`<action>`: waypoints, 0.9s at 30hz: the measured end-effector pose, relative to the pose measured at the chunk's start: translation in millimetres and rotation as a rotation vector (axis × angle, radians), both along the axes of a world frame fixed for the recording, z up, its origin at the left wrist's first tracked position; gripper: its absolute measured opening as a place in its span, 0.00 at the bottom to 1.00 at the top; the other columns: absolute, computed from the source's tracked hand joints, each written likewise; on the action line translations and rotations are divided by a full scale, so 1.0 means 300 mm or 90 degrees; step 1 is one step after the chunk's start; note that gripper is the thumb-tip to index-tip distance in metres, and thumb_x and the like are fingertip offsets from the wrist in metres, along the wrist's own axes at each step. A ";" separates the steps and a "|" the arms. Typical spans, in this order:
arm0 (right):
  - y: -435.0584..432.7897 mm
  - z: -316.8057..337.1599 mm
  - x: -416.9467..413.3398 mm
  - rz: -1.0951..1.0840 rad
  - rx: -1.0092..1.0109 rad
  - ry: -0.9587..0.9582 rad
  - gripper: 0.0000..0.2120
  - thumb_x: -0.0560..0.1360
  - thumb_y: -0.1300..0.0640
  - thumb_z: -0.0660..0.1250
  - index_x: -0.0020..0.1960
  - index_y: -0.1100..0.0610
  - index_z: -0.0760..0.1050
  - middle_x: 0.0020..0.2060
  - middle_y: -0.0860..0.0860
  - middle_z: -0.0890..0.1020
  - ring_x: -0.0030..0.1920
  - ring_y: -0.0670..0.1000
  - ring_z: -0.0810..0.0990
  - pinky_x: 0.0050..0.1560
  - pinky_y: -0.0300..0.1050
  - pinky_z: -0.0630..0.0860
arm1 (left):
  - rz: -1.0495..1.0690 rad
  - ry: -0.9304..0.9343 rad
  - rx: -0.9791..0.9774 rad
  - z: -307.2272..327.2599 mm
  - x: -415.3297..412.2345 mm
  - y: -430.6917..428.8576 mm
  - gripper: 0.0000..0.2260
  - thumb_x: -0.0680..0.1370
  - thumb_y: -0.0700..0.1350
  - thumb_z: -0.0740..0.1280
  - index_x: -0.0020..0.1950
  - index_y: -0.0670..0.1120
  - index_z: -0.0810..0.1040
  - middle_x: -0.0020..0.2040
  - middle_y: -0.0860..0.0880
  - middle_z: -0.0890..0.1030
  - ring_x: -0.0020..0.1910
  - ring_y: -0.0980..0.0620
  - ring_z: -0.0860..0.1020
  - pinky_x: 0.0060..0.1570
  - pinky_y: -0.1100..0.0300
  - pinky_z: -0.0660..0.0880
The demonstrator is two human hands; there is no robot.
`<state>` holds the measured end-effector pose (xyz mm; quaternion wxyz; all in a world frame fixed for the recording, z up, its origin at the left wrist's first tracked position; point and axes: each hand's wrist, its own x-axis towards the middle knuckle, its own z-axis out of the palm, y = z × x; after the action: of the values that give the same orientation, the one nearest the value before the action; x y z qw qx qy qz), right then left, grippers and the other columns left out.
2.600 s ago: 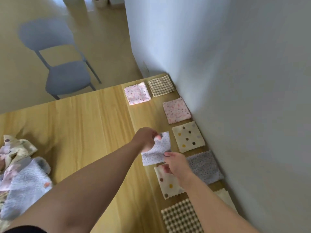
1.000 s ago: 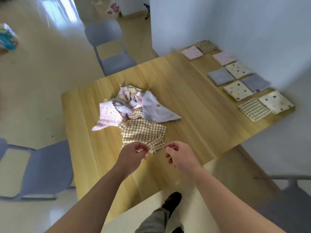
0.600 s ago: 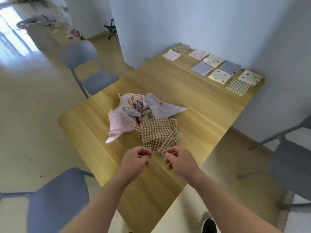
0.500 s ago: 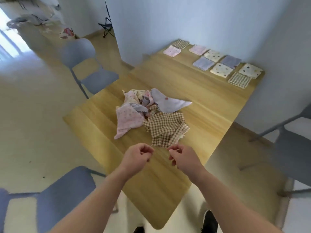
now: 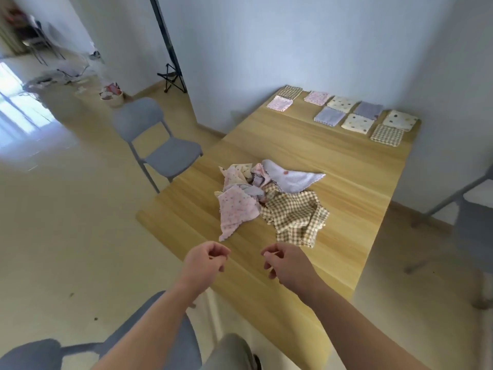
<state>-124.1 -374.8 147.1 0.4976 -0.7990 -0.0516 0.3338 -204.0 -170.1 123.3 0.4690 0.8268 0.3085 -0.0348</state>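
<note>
Checked cloth (image 5: 296, 217) (crumpled), near right hand (image 5: 289, 265)

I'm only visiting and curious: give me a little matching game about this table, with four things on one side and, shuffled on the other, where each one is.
Things:
1. crumpled brown checked cloth
2. crumpled pink dotted cloth
3. folded squares
4. grey chair

Places:
A. on the floor, left of the table
B. in rows at the table's far end, by the wall
C. loose on the table, nearest the left hand
D. loose on the table, nearest the right hand

Pairs: 1-D, 2-C, 3-B, 4-A.
</note>
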 end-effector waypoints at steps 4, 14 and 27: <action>0.140 -0.035 0.053 -0.023 -0.002 0.011 0.07 0.82 0.57 0.64 0.50 0.52 0.80 0.42 0.52 0.85 0.34 0.46 0.80 0.32 0.36 0.72 | -0.027 0.015 0.005 -0.005 0.095 0.122 0.07 0.79 0.37 0.69 0.47 0.49 0.83 0.38 0.49 0.84 0.36 0.55 0.81 0.35 0.63 0.75; 0.460 -0.194 0.345 -0.209 -0.108 0.010 0.06 0.81 0.57 0.65 0.50 0.52 0.80 0.42 0.50 0.85 0.36 0.49 0.84 0.31 0.40 0.73 | -0.283 0.010 0.117 -0.177 0.572 0.485 0.06 0.80 0.43 0.67 0.55 0.51 0.81 0.49 0.57 0.82 0.47 0.57 0.79 0.42 0.66 0.72; 0.546 -0.484 0.482 -0.217 -0.120 -0.225 0.11 0.80 0.55 0.63 0.60 0.51 0.79 0.52 0.45 0.82 0.49 0.50 0.83 0.43 0.40 0.73 | -0.582 -0.169 0.475 -0.396 0.857 0.496 0.14 0.81 0.48 0.64 0.67 0.53 0.77 0.66 0.54 0.74 0.55 0.50 0.79 0.45 0.55 0.77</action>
<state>20.5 -211.0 1.9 0.4531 -0.8849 0.0289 0.1039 53.2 -21.2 4.6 0.1194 0.9816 -0.1478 -0.0190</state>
